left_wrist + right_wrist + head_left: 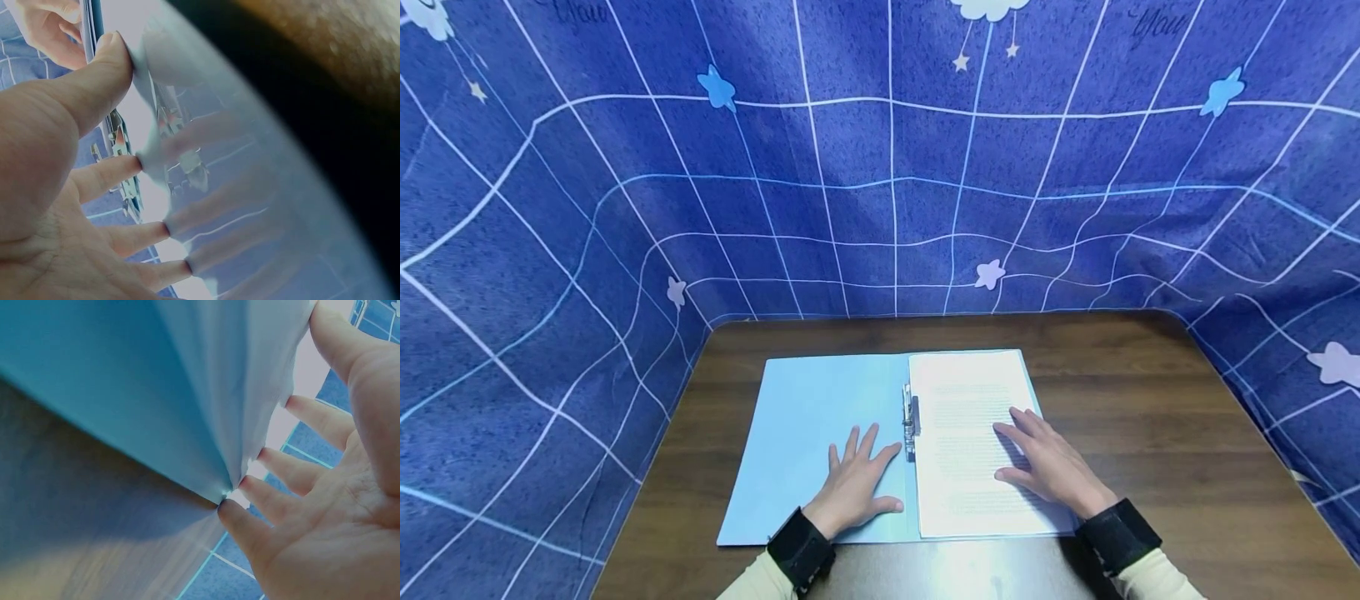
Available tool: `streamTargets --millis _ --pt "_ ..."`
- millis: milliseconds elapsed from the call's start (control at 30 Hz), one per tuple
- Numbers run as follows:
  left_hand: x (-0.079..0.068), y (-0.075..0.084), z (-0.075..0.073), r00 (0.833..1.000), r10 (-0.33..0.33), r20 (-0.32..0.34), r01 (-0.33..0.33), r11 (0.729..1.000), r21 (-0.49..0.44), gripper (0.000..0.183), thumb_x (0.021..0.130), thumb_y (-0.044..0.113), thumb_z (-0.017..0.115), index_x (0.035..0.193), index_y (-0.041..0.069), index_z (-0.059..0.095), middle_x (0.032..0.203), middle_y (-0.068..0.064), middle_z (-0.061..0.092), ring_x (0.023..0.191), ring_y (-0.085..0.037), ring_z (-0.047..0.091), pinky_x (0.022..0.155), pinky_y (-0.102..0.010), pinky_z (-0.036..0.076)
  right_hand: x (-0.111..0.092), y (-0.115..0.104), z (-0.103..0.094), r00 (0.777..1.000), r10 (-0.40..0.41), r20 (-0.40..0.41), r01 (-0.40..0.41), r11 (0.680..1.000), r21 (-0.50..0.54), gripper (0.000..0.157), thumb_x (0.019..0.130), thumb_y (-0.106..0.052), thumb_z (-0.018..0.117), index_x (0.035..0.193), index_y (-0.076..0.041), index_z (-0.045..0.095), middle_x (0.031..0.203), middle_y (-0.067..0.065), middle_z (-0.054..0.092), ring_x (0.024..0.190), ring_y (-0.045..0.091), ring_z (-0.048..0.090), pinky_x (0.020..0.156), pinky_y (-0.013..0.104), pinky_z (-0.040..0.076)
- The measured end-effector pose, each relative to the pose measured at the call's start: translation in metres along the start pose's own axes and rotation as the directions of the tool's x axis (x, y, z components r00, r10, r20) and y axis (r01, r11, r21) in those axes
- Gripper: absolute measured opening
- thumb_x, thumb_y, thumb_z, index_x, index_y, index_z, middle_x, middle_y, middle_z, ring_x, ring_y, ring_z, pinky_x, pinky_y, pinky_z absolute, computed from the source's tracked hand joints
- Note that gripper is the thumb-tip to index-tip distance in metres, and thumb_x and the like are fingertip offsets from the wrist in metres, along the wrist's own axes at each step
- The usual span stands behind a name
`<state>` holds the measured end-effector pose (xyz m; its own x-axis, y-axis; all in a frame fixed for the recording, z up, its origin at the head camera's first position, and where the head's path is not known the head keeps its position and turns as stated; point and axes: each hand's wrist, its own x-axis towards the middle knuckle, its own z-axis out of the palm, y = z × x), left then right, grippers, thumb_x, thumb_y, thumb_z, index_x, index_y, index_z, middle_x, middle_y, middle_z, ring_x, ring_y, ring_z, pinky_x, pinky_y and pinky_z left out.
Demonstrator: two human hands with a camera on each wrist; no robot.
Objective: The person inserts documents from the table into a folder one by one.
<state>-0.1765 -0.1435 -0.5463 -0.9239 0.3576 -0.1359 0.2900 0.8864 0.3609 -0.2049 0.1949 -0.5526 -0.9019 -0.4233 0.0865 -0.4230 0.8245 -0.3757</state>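
Observation:
A light blue folder (pixel 820 400) lies spread out on the wooden table, its cover turned to the left. Along its spine sits a metal clip (pixel 911 423). On the right half is a stack of white printed sheets (pixel 958 392); the print is too small to read. My left hand (pixel 853 492) rests on the bare left cover with fingers spread, fingertips touching it in the left wrist view. My right hand (pixel 1052 458) is over the sheets, fingers extended, its fingertips touching the paper near the right edge in the right wrist view. Neither hand grips anything.
The brown wooden table (pixel 1120 375) extends around the folder on all sides. A blue curtain (pixel 850 150) with white lines and stars hangs behind the table and along both its sides. Black bands (pixel 801 546) circle both wrists.

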Motion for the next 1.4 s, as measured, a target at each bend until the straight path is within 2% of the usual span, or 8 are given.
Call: streamTargets --millis 600,800,933,1067,1167,1233,1300,1400 --pt "0.0 0.003 -0.009 1.0 0.01 -0.013 -0.009 1.0 0.012 0.084 0.082 0.054 0.082 0.151 0.017 0.053 0.164 -0.025 0.029 0.149 -0.056 0.019 0.107 -0.084 0.017 0.004 0.001 -0.006 1.0 -0.016 -0.012 0.016 1.0 0.003 0.069 0.086 -0.04 0.083 0.144 -0.009 0.06 0.157 0.026 0.041 0.145 0.052 0.033 0.109 0.07 0.035" --pt "-0.005 0.006 -0.017 1.0 0.022 -0.018 -0.022 0.999 -0.023 0.071 0.093 0.051 0.072 0.151 0.015 0.053 0.164 -0.025 0.029 0.15 -0.055 0.018 0.109 -0.083 0.015 0.004 0.0 -0.007 0.999 -0.029 -0.016 0.029 1.0 0.009 0.07 0.086 -0.04 0.084 0.143 -0.007 0.061 0.156 0.028 0.042 0.145 0.053 0.034 0.108 0.07 0.036" --pt "-0.001 0.013 -0.03 0.998 0.04 -0.043 -0.04 0.999 -0.008 0.058 0.1 0.043 0.064 0.149 0.013 0.055 0.161 -0.025 0.035 0.149 -0.053 0.025 0.11 -0.082 0.016 0.004 0.0 -0.01 1.0 -0.019 -0.015 0.019 1.0 -0.002 0.07 0.085 -0.04 0.084 0.142 -0.006 0.061 0.155 0.029 0.042 0.144 0.053 0.035 0.109 0.07 0.035" --pt "0.018 0.02 -0.049 0.994 0.068 -0.083 -0.066 0.997 0.027 0.049 0.105 0.034 0.059 0.147 0.01 0.056 0.155 -0.023 0.046 0.142 -0.048 0.041 0.111 -0.077 0.024 0.003 0.001 -0.013 1.0 -0.013 -0.019 0.012 1.0 -0.012 0.07 0.084 -0.039 0.085 0.141 -0.006 0.062 0.154 0.029 0.043 0.143 0.053 0.036 0.11 0.07 0.035" --pt "0.045 0.02 -0.061 0.981 0.113 -0.159 -0.107 0.993 0.047 0.041 0.104 0.024 0.061 0.141 0.006 0.061 0.14 -0.021 0.061 0.126 -0.041 0.059 0.104 -0.065 0.045 0.002 0.002 -0.012 1.0 -0.015 -0.023 0.015 1.0 -0.012 0.07 0.085 -0.04 0.085 0.141 -0.006 0.062 0.154 0.03 0.043 0.143 0.054 0.036 0.109 0.07 0.036" --pt "0.066 0.017 -0.064 0.967 0.139 -0.214 -0.125 0.989 0.076 0.035 0.103 0.018 0.063 0.134 0.003 0.066 0.123 -0.019 0.07 0.11 -0.035 0.068 0.09 -0.054 0.056 0.001 0.002 -0.01 1.0 -0.013 -0.027 0.012 1.0 -0.009 0.069 0.085 -0.04 0.084 0.141 -0.006 0.062 0.154 0.029 0.043 0.143 0.054 0.036 0.108 0.07 0.037" --pt "0.085 0.012 -0.064 0.958 0.148 -0.245 -0.126 0.987 0.101 0.03 0.101 0.015 0.065 0.128 0.003 0.07 0.112 -0.016 0.074 0.101 -0.031 0.071 0.08 -0.047 0.06 0.0 0.0 -0.007 1.0 -0.005 -0.025 0.005 1.0 -0.002 0.069 0.085 -0.04 0.084 0.141 -0.006 0.062 0.154 0.029 0.043 0.143 0.053 0.036 0.108 0.071 0.037" --pt "0.105 0.004 -0.06 0.968 0.113 -0.225 -0.097 0.992 0.079 0.025 0.101 0.014 0.065 0.123 0.005 0.074 0.112 -0.012 0.075 0.103 -0.029 0.071 0.084 -0.045 0.059 0.0 -0.002 -0.001 1.0 0.011 -0.004 -0.011 1.0 0.005 0.07 0.085 -0.042 0.083 0.142 -0.007 0.062 0.156 0.028 0.042 0.145 0.052 0.035 0.108 0.07 0.036"
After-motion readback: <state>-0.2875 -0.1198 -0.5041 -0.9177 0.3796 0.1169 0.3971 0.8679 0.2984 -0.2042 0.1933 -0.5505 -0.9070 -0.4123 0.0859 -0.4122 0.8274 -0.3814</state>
